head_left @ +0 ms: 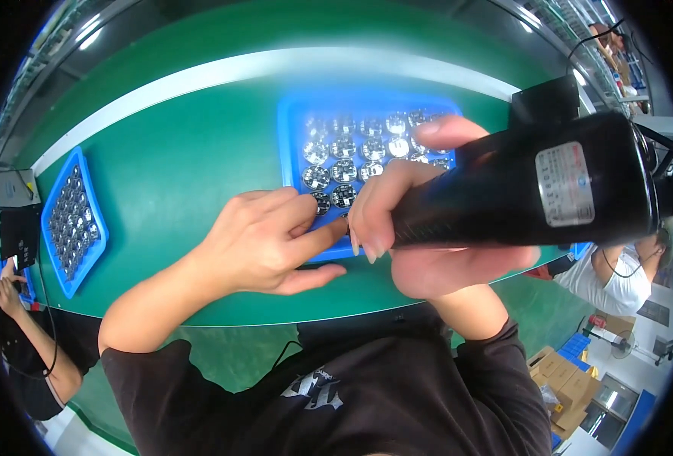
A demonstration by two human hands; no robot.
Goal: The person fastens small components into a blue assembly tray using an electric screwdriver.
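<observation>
My right hand (439,270) is wrapped round a thick black handheld tool (496,190) with a white label on its end. The tool's working tip is hidden behind my fingers and its body. Under it lies a blue tray (285,140) with rows of round silver-and-black parts (343,170), like small circuit discs. My left hand (264,239) reaches over the tray's near left corner. Its index finger stretches toward a part at the near edge, close to my right fingertips; its thumb points right and the other fingers curl. It holds nothing that I can see.
A second blue tray (102,235) of round parts lies on the left of the green table (200,152). A black box (541,102) stands at the back right. Co-workers sit left, their hand (7,295) showing, and right, in a white shirt (610,281).
</observation>
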